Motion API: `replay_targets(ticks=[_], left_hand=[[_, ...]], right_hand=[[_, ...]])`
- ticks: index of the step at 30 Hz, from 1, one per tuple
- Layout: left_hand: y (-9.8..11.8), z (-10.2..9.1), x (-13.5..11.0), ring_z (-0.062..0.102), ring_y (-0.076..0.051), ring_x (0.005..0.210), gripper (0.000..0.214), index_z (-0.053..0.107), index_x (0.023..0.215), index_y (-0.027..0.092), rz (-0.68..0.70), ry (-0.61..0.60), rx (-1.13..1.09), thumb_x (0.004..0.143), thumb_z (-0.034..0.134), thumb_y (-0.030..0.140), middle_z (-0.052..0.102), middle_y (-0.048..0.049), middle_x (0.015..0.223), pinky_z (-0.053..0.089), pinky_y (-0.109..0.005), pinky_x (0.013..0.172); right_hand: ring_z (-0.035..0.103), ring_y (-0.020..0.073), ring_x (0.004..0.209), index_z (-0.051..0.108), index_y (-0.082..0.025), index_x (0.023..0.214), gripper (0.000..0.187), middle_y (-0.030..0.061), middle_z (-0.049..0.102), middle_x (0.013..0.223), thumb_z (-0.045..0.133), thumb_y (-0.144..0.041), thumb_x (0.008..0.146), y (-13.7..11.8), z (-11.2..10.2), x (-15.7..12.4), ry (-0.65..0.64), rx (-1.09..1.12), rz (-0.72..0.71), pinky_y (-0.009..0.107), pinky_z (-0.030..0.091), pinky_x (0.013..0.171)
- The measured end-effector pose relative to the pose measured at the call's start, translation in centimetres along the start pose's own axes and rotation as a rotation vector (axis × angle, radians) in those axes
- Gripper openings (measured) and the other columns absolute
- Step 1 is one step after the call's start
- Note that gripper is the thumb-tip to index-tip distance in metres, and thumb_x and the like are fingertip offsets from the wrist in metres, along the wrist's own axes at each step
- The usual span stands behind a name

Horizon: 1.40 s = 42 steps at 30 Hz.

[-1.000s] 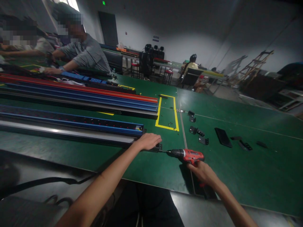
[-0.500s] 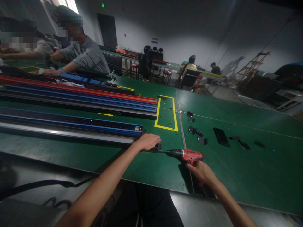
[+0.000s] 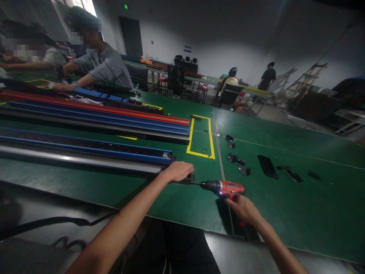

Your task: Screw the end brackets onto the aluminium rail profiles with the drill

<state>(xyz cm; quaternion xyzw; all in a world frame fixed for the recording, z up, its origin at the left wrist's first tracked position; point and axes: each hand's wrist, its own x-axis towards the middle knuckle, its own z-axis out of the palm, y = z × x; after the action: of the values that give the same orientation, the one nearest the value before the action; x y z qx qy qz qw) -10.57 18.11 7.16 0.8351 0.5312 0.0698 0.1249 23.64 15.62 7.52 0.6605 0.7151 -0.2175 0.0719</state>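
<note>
A red-and-black cordless power drill (image 3: 231,188) is gripped in the right hand (image 3: 244,209) over a green tabletop (image 3: 285,213). Its thin bit (image 3: 196,183) points at the end of a long silver-and-black metal rail (image 3: 85,159). The left hand (image 3: 179,171) lies across that end; whether it grips is unclear.

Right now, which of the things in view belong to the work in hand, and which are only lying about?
Seemingly in the job:
red drill, in the right hand
silver-and-black rail, under the left hand

Apparently just lying about:
flat black slab
small black brackets
red-topped rail stack
</note>
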Motion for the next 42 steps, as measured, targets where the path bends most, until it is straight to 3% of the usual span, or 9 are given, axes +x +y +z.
replay_targets(ticks=[23, 42], left_hand=[[-0.15, 0.22, 0.18, 0.072, -0.028, 0.104, 0.043, 0.063, 0.104, 0.023, 0.027, 0.011, 0.023, 0.111, 0.025, 0.043, 0.076, -0.0073, 0.11, 0.054, -0.037, 0.079], [-0.47, 0.54, 0.17, 0.072, -0.028, 0.103, 0.044, 0.064, 0.105, 0.024, 0.02, 0.018, 0.007, 0.11, 0.026, 0.046, 0.076, -0.008, 0.109, 0.054, -0.037, 0.079]], right_hand=[[0.074, 0.027, 0.081, 0.07, -0.018, 0.086, 0.041, 0.0125, 0.077, 0.085, 0.05, -0.051, 0.098, -0.42, 0.04, -0.21, 0.003, -0.005, -0.001, 0.031, 0.044, 0.068], [0.074, 0.0261, 0.082, 0.069, -0.018, 0.089, 0.035, 0.0109, 0.077, 0.088, 0.053, -0.048, 0.098, -0.68, -0.2, -0.47, -0.005, 0.042, 0.022, 0.03, 0.045, 0.067]])
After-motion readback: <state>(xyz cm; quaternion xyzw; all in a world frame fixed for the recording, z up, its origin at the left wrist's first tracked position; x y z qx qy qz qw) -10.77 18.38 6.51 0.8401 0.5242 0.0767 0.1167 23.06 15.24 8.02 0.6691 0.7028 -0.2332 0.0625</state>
